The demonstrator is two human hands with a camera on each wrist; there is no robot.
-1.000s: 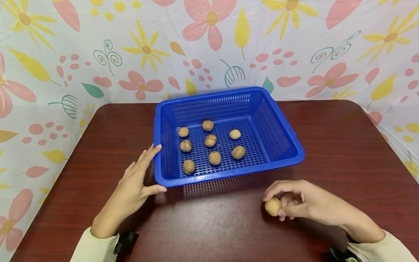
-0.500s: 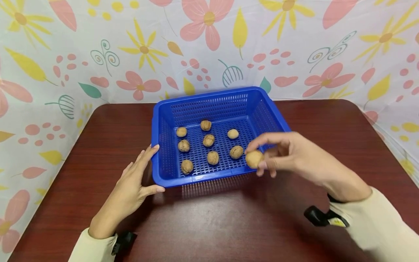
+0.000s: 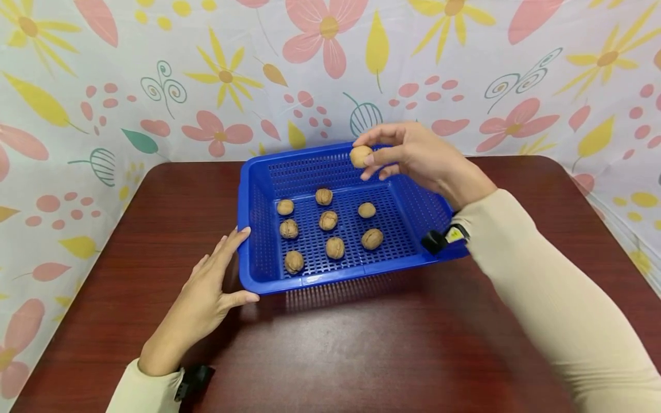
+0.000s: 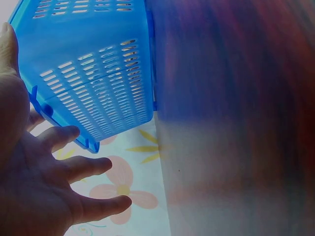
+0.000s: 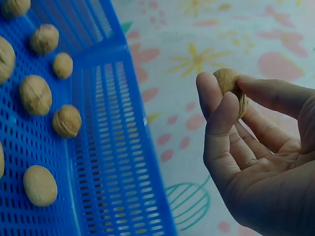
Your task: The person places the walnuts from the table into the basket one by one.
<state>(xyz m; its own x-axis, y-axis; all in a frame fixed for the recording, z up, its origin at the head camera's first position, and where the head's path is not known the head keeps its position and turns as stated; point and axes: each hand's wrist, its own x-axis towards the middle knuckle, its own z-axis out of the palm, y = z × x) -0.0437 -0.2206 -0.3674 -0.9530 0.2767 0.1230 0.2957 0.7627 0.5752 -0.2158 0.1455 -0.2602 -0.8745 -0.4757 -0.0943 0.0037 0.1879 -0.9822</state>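
My right hand [image 3: 413,158] pinches a walnut [image 3: 360,156] between thumb and fingertips, raised over the back part of a blue plastic basket [image 3: 330,280]. In the right wrist view the thumb and fingertips cover parts of this walnut [image 5: 227,78], which appears above the basket's back rim. Several more walnuts [image 3: 327,220] lie spaced in loose rows on the basket's slotted floor. At the basket's left front corner, my left hand [image 3: 209,292] touches the rim with its index finger and thumb. Its other fingers [image 4: 91,167] stretch out, spread beside the basket's wall in the left wrist view.
The basket stands toward the back of a dark reddish-brown table [image 3: 330,355]. Behind it hangs a white cloth [image 3: 155,51] printed with flowers and leaves, which also runs along both sides. A black wrist camera [image 3: 435,241] overlaps the basket's right front rim in the head view.
My right hand has carried the walnut from the table right of centre, up and leftward over the basket to its back. My left hand stays at the rim.
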